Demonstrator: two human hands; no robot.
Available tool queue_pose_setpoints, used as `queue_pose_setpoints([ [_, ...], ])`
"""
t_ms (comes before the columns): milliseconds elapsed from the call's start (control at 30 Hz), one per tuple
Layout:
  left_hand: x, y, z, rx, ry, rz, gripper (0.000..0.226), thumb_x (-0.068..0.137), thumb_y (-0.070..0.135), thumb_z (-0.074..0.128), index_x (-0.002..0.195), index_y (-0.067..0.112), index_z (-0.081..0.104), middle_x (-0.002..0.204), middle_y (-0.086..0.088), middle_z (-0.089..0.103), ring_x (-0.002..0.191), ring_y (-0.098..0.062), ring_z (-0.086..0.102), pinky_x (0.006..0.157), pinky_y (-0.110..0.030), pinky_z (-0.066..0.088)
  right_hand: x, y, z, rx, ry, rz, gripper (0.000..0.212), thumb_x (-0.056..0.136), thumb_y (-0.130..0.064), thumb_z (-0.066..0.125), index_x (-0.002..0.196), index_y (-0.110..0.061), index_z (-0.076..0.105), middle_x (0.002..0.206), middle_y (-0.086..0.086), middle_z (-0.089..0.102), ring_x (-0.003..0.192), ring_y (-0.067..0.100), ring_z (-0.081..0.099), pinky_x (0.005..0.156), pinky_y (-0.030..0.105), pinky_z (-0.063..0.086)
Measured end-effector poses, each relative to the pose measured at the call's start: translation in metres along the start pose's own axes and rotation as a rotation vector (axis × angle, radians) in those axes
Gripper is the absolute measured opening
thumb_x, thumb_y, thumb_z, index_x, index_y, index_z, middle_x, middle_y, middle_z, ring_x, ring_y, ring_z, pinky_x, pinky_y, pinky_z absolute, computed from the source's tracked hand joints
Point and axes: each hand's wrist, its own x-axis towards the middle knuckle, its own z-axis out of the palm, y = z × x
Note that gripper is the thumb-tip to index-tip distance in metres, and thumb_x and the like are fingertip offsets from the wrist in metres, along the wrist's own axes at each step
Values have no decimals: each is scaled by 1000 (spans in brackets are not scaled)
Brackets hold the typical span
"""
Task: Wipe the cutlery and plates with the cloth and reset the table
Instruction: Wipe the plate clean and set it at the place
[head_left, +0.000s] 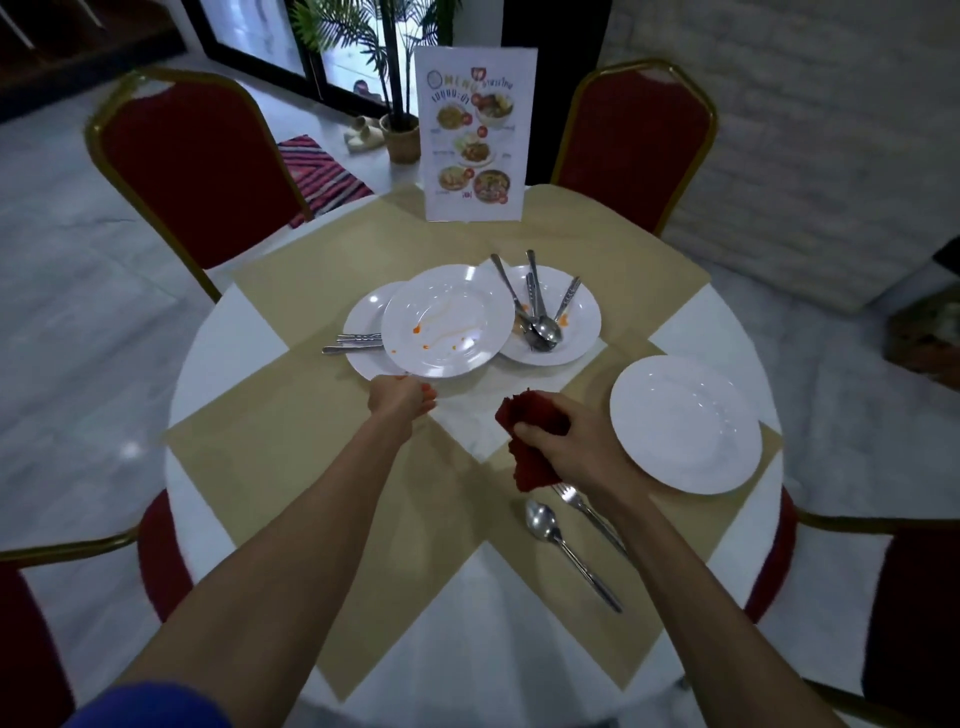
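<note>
A blue sleeve (150, 709), then two hands reaching out over a round table (234, 332) of dirty plates.
The left hand (400, 400) pinches the near rim of the sauce-stained plate (448, 321), which overlaps a second plate (363, 317) in front of the menu stand (474, 137). The right hand (566, 441) is bunched round a red cloth (527, 467), nearer the person than the stand. A plate of spoons (576, 317) sits just before the stand and a clean plate (685, 423) lies off to its right.

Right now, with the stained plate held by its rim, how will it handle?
The stained plate looks rigid, so it should not flex. Pinched only at its near rim by the left hand, it may tip. Glossy, sauce-smeared surface: possibly slippery.
</note>
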Motion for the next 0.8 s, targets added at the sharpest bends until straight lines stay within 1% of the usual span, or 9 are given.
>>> queue_pose_setpoints([
  [100,4,5,2,7,-10,-27,16,91,-4,52,98,-9,66,81,-19,69,62,-25,67,52,-29,60,-3,-2,8,-2,77,31,33,87,-18,80,116,-22,65,105,-2,72,82,10,75,80,34,63],
  [200,10,9,5,-8,-21,-61,19,91,-3,54,105,-10,63,83,-21,72,64,-26,71,59,-33,62,-1,-1,15,-13,139,85,41,82,-29,84,113,-18,59,106,-1,70,91,15,73,77,37,63],
  [300,19,11,8,-21,-19,-86,27,90,-2,57,114,-14,61,79,-20,70,61,-25,69,51,-30,61,1,-1,20,4,169,126,42,82,-33,83,109,-17,56,105,3,72,87,18,74,60,29,55],
  [467,16,18,17,-31,-26,-123,34,90,1,64,122,-9,56,99,-22,71,64,-23,67,42,-26,54,-4,-1,21,29,189,147,37,86,-32,80,109,-15,57,102,3,72,84,16,74,56,24,53],
  [567,16,23,19,-32,19,-157,31,85,-3,69,115,-6,61,76,-11,63,57,-16,58,36,-25,52,-5,-1,22,40,190,162,36,85,-34,80,108,-17,58,103,6,72,86,21,74,55,26,52],
  [633,16,27,19,-84,23,-172,38,83,-9,65,120,-6,61,76,-13,61,58,-17,57,43,-31,57,-7,-1,20,39,203,167,36,84,-36,80,107,-19,59,104,7,72,88,23,74,55,25,51],
  [667,16,27,19,-127,15,-162,41,83,-12,60,124,-5,59,84,-16,63,64,-20,60,49,-33,59,-7,-1,19,42,209,170,35,85,-37,80,107,-19,59,104,7,72,88,23,74,54,25,50],
  [733,9,30,17,-207,-10,-118,50,85,-16,50,132,-1,54,108,-17,64,87,-29,64,64,-38,61,-11,-1,17,58,226,162,33,86,-37,79,107,-18,60,104,7,72,87,21,74,53,23,50],
  [800,-2,33,10,-281,-28,-36,58,85,-18,44,139,3,49,122,-15,60,103,-31,62,76,-39,59,-15,-4,16,80,253,145,30,89,-36,77,107,-17,61,103,5,72,85,17,73,55,24,52],
])
